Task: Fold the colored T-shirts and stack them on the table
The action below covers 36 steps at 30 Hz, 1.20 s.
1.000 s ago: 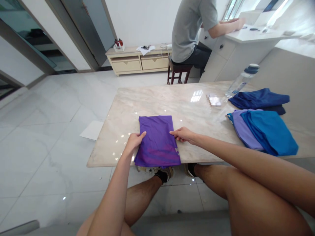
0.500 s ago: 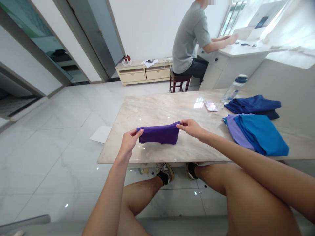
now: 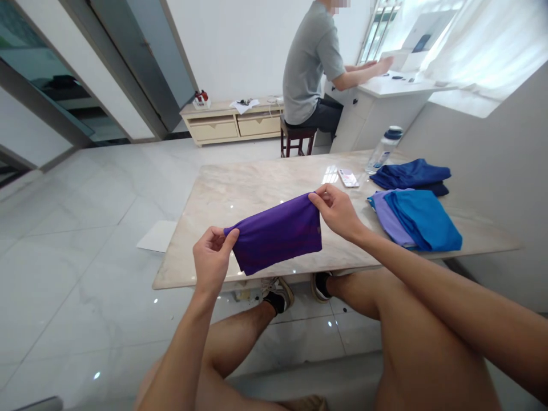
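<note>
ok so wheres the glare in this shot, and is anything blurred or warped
Head view: the window at top right is blown out white; bright spots glint on the marble table and the floor tiles. Door frames lean from lens distortion. The purple cloth, held up in both hands, is sharp.

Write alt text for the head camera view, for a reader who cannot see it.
Both hands hold up a folded purple cloth above a marble table, the left hand and right hand each pinching an upper corner. Folded blue clothes, a phone and a water bottle sit to the right; another person sits at a white desk behind.
</note>
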{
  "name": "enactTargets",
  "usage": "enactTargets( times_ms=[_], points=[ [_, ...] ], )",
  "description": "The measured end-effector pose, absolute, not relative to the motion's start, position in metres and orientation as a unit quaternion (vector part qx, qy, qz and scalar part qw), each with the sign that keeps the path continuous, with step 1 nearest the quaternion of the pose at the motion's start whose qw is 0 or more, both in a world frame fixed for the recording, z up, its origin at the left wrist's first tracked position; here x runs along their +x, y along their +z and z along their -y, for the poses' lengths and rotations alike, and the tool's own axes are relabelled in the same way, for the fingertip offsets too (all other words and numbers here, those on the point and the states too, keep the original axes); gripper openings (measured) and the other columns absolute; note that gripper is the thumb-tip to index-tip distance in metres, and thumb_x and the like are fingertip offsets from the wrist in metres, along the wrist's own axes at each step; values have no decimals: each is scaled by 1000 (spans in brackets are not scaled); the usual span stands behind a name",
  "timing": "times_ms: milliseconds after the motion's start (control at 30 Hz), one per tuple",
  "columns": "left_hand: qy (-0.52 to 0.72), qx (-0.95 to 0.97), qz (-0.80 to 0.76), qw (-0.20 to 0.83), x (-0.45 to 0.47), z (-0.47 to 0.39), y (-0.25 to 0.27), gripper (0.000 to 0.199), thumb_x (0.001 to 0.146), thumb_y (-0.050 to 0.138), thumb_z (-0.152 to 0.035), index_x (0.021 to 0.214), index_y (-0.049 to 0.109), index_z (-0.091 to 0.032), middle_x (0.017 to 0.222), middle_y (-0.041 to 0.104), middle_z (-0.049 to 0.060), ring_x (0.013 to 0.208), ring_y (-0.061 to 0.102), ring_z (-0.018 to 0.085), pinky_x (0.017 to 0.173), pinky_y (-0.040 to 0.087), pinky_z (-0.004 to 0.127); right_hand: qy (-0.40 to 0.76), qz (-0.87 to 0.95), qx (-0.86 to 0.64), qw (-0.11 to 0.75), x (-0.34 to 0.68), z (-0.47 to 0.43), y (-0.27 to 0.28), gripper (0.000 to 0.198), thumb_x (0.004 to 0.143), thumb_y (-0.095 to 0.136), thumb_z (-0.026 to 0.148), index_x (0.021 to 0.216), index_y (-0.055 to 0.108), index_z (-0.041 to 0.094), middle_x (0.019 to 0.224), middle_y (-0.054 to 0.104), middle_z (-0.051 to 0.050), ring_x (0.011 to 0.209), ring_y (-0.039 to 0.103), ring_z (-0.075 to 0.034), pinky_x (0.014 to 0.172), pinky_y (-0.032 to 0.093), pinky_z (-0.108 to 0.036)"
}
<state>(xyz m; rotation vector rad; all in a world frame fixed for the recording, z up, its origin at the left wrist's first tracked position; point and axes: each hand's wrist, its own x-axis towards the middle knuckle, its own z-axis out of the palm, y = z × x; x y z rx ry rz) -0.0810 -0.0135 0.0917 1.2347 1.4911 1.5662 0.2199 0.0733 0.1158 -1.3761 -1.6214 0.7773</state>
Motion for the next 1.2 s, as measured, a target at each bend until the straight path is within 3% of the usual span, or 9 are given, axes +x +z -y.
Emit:
enactTargets(
  times_ms=[133,267,400,467,567,733,867,1033,1200],
  points=[
    [561,408,-615,374,-75,7,66,50,78,86,-61,78,55,-23,78,69,-1,68,66,15,58,55,25,304,650,-589,372,208,-98,88,31,106,66,52,100,67,22,96,78,-8,92,72,-24,82,54,-30],
    [399,396,-695,447,-82,-3,24,43,84,83,-55,82,54,-23,78,69,1,67,72,21,63,61,33,255,708,-608,252,198,-129,54,15,109,60,26,117,69,18,106,81,-10,101,73,-24,95,52,-31],
    [238,574,-744,246,-87,3,-4,15,97,70,-33,103,61,-22,105,76,11,98,78,32,86,61,43,186,753,-622,105,203,-146,32,35,104,57,13,139,64,12,135,75,-18,125,69,-28,106,50,-34],
    [210,680,-686,151,-83,9,-10,19,101,63,-27,120,62,-21,123,73,15,115,72,34,98,57,47,171,759,-627,43,206,-147,28,31,104,57,16,133,70,13,137,74,-19,126,70,-30,104,51,-35],
    [182,772,-597,118,-66,13,-14,30,105,61,-25,135,60,-22,132,69,13,124,66,33,104,53,47,183,759,-622,-66,205,-145,27,21,104,65,30,109,79,17,122,79,-20,114,75,-35,92,55,-38],
    [100,827,-543,111,-41,11,-19,23,107,59,-24,129,65,-20,129,67,13,117,61,31,97,51,45,247,760,-570,-191,204,-136,19,36,85,91,45,68,72,20,81,78,-13,88,78,-32,76,56,-35],
    [49,867,-486,102,-36,16,-16,18,106,64,-26,123,68,-22,122,68,11,112,60,30,92,49,42,241,752,-589,-174,214,-135,11,32,70,102,35,71,74,21,81,78,-10,94,78,-31,79,57,-32],
    [23,880,-466,90,-35,28,-10,49,90,88,-42,128,65,-22,130,67,12,117,59,34,96,48,46,209,732,-638,-115,231,-139,12,32,83,95,40,100,77,19,123,79,-21,119,74,-37,94,58,-40],
    [-26,869,-488,71,-36,28,-4,29,92,71,-9,119,69,-20,124,70,12,114,63,34,93,50,46,318,681,-652,-97,246,-134,13,36,78,98,40,71,70,19,84,77,-13,102,76,-31,83,59,-33]
  ],
)
